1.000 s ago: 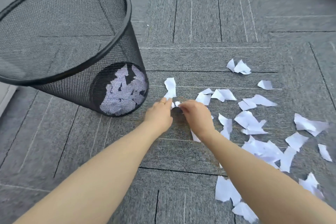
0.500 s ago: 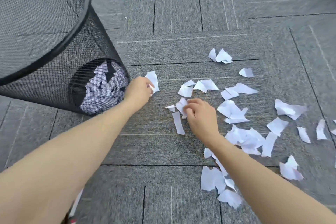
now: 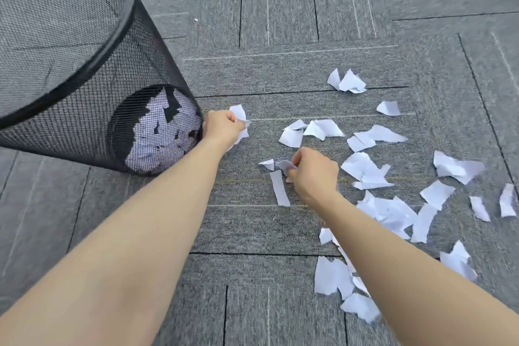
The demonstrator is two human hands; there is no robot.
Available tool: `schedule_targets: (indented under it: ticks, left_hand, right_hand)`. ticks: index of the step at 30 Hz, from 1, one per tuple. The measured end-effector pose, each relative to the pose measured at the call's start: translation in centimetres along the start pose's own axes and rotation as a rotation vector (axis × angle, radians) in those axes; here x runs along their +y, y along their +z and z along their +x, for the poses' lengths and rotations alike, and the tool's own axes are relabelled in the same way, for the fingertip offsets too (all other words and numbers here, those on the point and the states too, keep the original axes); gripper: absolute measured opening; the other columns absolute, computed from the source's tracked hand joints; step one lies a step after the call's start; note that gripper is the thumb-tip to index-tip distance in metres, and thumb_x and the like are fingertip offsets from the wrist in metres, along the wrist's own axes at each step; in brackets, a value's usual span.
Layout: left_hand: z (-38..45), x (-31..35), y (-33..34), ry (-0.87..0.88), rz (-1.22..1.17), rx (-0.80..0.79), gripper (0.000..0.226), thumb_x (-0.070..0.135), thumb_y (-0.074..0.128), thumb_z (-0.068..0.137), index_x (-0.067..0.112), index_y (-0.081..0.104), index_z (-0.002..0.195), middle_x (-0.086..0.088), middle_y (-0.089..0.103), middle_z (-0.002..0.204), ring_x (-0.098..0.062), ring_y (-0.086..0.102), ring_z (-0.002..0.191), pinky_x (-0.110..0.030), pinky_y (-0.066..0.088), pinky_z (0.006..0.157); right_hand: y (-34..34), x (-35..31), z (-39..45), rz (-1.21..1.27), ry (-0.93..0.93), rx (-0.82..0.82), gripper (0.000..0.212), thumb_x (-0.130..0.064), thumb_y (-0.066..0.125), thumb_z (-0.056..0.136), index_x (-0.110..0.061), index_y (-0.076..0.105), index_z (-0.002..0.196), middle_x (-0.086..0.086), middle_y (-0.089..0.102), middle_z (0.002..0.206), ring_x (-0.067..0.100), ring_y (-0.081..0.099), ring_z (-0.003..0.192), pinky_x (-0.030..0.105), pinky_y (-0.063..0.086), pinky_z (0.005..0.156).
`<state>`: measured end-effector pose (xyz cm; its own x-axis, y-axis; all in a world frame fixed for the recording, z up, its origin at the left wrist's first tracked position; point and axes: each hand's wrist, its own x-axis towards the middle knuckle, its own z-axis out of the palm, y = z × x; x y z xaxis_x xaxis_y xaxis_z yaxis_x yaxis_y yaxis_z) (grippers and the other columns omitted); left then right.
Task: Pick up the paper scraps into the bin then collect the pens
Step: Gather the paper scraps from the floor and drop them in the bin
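Torn white paper scraps (image 3: 376, 211) litter the grey carpet (image 3: 252, 227) toward its right edge, where the right hand (image 3: 313, 173) pinches a crumpled piece, the left hand (image 3: 223, 128) grips several scraps beside the black mesh bin (image 3: 84, 64) already holding paper.

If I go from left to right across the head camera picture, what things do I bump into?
Black mesh bin → left hand gripping paper scraps → long paper strip → right hand pinching a scrap → loose paper scraps on the carpet.
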<state>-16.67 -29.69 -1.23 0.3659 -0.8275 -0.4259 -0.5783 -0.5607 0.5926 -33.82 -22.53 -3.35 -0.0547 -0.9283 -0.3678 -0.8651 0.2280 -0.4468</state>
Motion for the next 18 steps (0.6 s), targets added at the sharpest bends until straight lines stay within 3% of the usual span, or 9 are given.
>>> schedule_targets:
  ticks: [2, 7, 10, 14, 16, 18]
  left_hand:
    - [0.1, 0.1, -0.1, 0.002, -0.016, -0.014, 0.037, 0.017, 0.064, 0.085, 0.019, 0.045, 0.054, -0.01, 0.055, 0.082, -0.019, 0.05, 0.075, -0.025, 0.038, 0.066]
    - [0.3, 0.2, 0.4, -0.013, 0.029, -0.005, 0.038, 0.015, 0.061, 0.087, 0.018, 0.04, 0.056, -0.009, 0.055, 0.079, -0.023, 0.051, 0.079, -0.027, 0.036, 0.064]
    - [0.0, 0.6, 0.6, 0.009, 0.088, 0.01, 0.037, 0.012, 0.055, 0.088, 0.019, 0.038, 0.056, -0.013, 0.064, 0.093, -0.028, 0.059, 0.091, -0.03, 0.043, 0.066]
    - [-1.3, 0.5, -0.4, -0.024, -0.009, 0.034, 0.037, 0.011, 0.054, 0.089, 0.019, 0.036, 0.057, 0.0, 0.048, 0.067, -0.021, 0.044, 0.067, -0.026, 0.027, 0.046]
    - [-2.4, 0.2, -1.4, -0.104, -0.133, 0.049, 0.036, 0.012, 0.056, 0.088, 0.018, 0.037, 0.058, 0.001, 0.041, 0.061, -0.018, 0.039, 0.058, -0.025, 0.026, 0.046]
    - [-3.2, -0.3, -2.4, -0.181, -0.245, 0.024, 0.031, 0.012, 0.059, 0.087, 0.017, 0.044, 0.06, 0.0, 0.047, 0.066, -0.019, 0.046, 0.066, -0.024, 0.036, 0.056]
  right_hand:
    - [0.2, 0.2, -0.3, 0.025, -0.016, 0.007, 0.031, -0.048, 0.056, 0.087, -0.024, 0.054, 0.068, 0.002, 0.069, 0.075, 0.028, 0.064, 0.077, 0.036, 0.044, 0.084]
    - [0.1, 0.4, -0.6, 0.11, -0.014, 0.046, 0.032, -0.051, 0.058, 0.084, -0.025, 0.056, 0.066, 0.001, 0.067, 0.067, 0.026, 0.061, 0.071, 0.034, 0.043, 0.079]
    - [0.0, 0.4, -0.6, 0.133, 0.012, 0.04, 0.033, -0.051, 0.059, 0.083, -0.023, 0.057, 0.067, -0.002, 0.059, 0.062, 0.023, 0.054, 0.066, 0.034, 0.042, 0.081]
    - [0.0, 0.3, -0.6, 0.149, 0.015, 0.043, 0.032, -0.051, 0.06, 0.083, -0.023, 0.058, 0.067, -0.003, 0.056, 0.059, 0.025, 0.055, 0.065, 0.035, 0.043, 0.083]
    - [-0.2, 0.1, -0.7, 0.155, 0.017, 0.025, 0.034, -0.052, 0.059, 0.083, -0.023, 0.058, 0.067, -0.003, 0.057, 0.057, 0.024, 0.056, 0.063, 0.036, 0.044, 0.084]
    - [-0.5, -0.1, -0.8, 0.142, 0.022, 0.003, 0.034, -0.052, 0.059, 0.083, -0.024, 0.057, 0.065, -0.004, 0.056, 0.055, 0.024, 0.056, 0.062, 0.036, 0.045, 0.084]
